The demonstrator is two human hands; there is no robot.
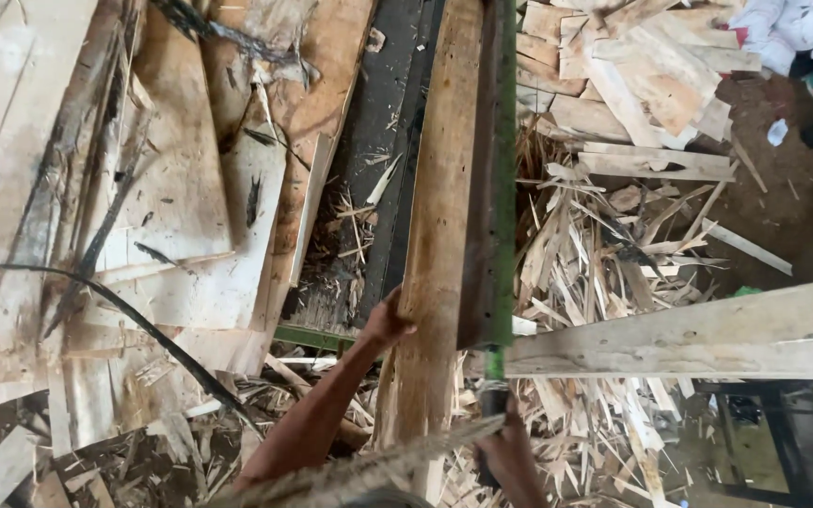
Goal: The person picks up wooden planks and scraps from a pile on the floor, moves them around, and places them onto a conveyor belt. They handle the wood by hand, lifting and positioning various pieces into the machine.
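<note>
Long plank (439, 216) runs 12 to 6 through centre, beside a green metal rail (502, 188). Left hand (386, 322) wraps the plank's 9 o'clock edge, fingers curled on it. Right hand (505, 442) at 6, gripping the rail's dark lower end. Risk: splinters, or plank twisting into rail. Offcut pile (595, 263) crowds 3; veneer sheets (181, 188) fill 9. Room is tight both sides.

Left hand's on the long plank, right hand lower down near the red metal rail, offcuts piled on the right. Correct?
Nearly. The head view shows the metal rail is green, not red. The rest holds: left hand on the long plank, right hand lower by the rail, offcuts piled right.
</note>
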